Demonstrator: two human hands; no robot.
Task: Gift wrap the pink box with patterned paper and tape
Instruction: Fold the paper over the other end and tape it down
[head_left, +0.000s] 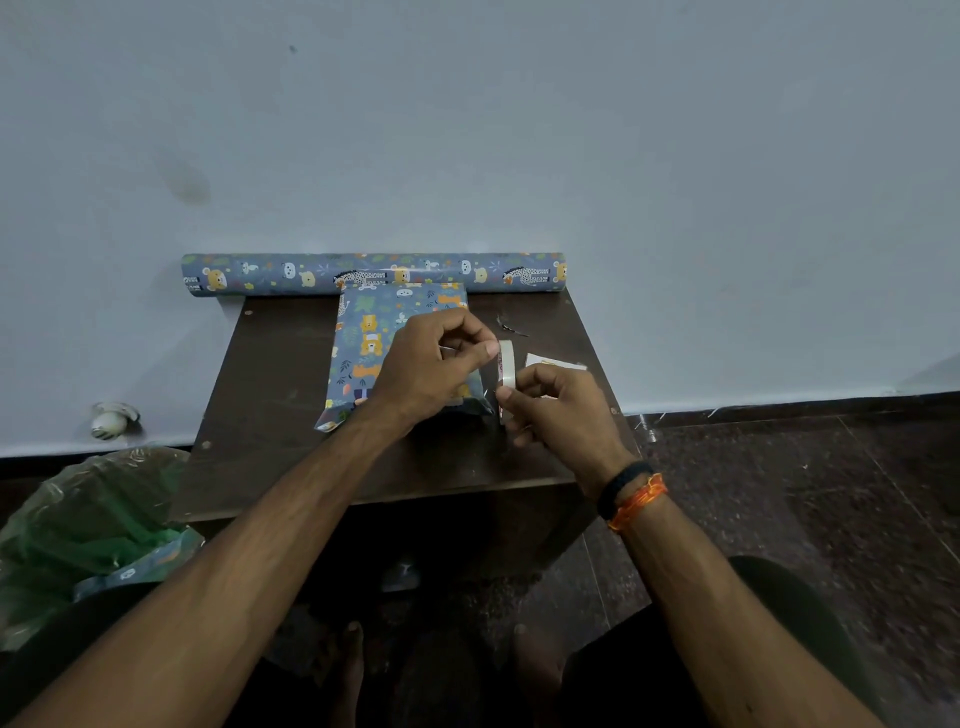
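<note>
The box lies wrapped in blue animal-patterned paper (363, 348) on the small dark table (270, 395); no pink shows. My right hand (561, 415) grips a white roll of tape (506, 364), held upright just right of the parcel. My left hand (436, 364) hovers over the parcel's right half, with thumb and finger pinching at the tape's edge. The parcel's near end flares open at the lower left corner.
A roll of the same patterned paper (374, 274) lies along the table's back edge against the wall. A small white paper scrap (550, 361) sits behind my right hand. A green plastic bag (88, 530) stands on the floor at the left.
</note>
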